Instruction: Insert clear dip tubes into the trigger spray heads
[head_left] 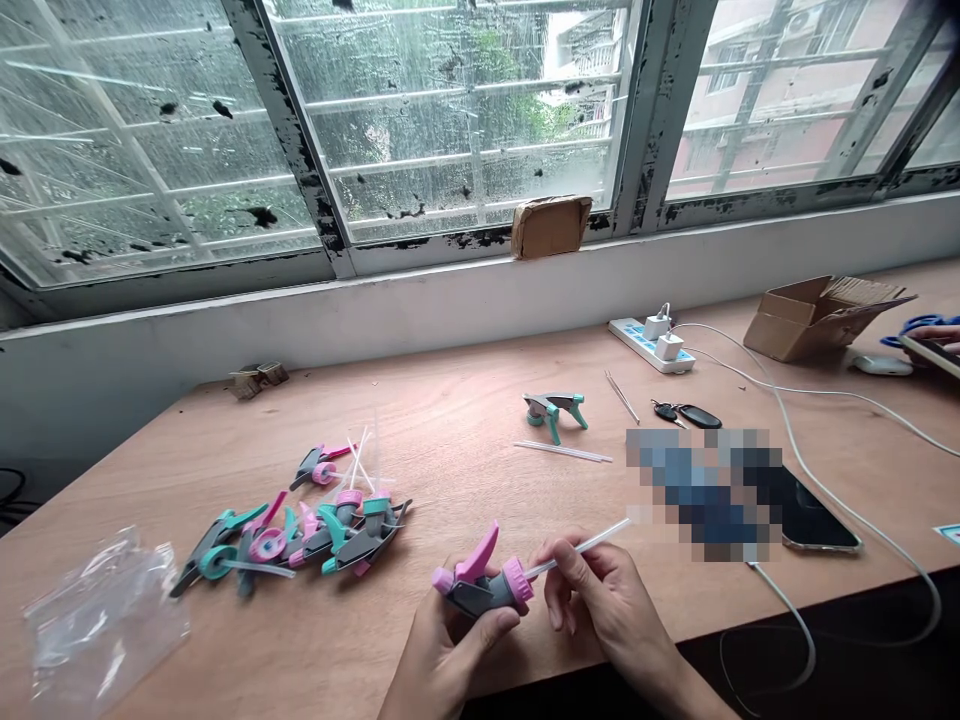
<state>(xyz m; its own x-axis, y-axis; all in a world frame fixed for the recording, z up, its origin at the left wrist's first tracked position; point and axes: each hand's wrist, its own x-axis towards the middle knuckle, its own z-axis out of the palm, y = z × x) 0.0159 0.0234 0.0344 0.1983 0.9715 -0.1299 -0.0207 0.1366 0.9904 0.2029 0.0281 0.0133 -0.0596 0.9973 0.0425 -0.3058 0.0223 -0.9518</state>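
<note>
My left hand (457,650) is wrapped round a pink and grey trigger spray head (484,590), just above the table's front edge. Between the thumb and fingers of my right hand (600,600) is a thin translucent plastic tube (604,535). One end of this tube meets the pink collar of the spray head; how deep it goes in I cannot tell. Left of my hands lies a pile of pink, green and grey spray heads (360,535), some with tubes. Farther back are green and grey spray heads (553,410) beside loose clear tubes (562,451).
A clear plastic bag (109,620) lies at the left. Toward the right are tweezers (622,397), keys (686,413), a phone (817,510), white cables and a power strip (651,345). An open cardboard box (795,320) stands behind, near another person's hand (941,335).
</note>
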